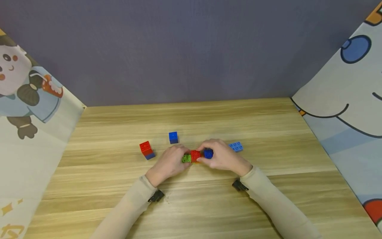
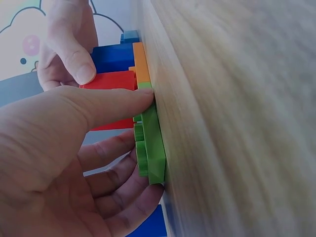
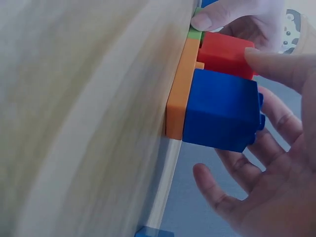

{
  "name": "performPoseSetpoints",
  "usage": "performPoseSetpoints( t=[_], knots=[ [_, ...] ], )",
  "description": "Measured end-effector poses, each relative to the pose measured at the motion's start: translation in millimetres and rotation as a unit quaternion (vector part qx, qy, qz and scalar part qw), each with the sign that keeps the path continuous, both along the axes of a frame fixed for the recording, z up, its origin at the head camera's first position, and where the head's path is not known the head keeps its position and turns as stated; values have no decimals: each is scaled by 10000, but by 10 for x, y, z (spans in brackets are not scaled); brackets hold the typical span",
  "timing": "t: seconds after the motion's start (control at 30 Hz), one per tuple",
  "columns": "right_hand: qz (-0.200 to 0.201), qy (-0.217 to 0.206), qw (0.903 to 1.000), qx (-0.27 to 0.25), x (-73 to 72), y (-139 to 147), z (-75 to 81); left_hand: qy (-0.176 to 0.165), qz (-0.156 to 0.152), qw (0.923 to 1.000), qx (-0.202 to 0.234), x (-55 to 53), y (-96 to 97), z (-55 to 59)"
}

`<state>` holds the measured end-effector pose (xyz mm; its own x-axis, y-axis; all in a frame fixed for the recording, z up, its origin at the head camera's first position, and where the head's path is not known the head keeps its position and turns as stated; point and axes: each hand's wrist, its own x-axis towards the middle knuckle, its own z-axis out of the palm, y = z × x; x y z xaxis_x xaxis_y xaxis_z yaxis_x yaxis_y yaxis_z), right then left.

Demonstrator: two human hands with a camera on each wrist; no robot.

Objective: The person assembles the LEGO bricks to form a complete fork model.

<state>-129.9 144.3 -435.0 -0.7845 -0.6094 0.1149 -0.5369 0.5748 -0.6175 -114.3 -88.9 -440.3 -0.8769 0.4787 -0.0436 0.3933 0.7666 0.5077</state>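
My left hand (image 1: 170, 161) holds a flat green building-block plate (image 2: 156, 153) low on the table, with the thumb on one edge and fingers along the other. My right hand (image 1: 221, 154) pinches a red block (image 3: 224, 53) between thumb and fingers. That red block stands at the join where the green plate meets an orange plate (image 3: 178, 96). On the orange plate's other end sits a dark blue block (image 3: 221, 109), its studs facing up beneath my right palm. In the head view, the hands partly hide both plates.
Left of my hands, a red block (image 1: 145, 147) sits on a blue block (image 1: 150, 155). A separate blue block (image 1: 173, 137) stands farther back on the wooden table (image 1: 191, 212). Behind my right hand lies a light blue plate (image 1: 237, 146). Walls border the back and sides.
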Motion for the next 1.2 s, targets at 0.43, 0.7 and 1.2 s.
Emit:
performPoseSetpoints(
  t=[0.43,0.7,1.2],
  knots=[
    [316,1025,9933,435,25,-54,44,42,-62,9999,110,5,-27,-14],
    [383,1589,9835,776,41,-82,30,67,-84,9999,131,2,-24,-19],
    [49,-238,9997,-47,9,-39,-27,89,-112,9998,114,15,-21,-21]
  ],
)
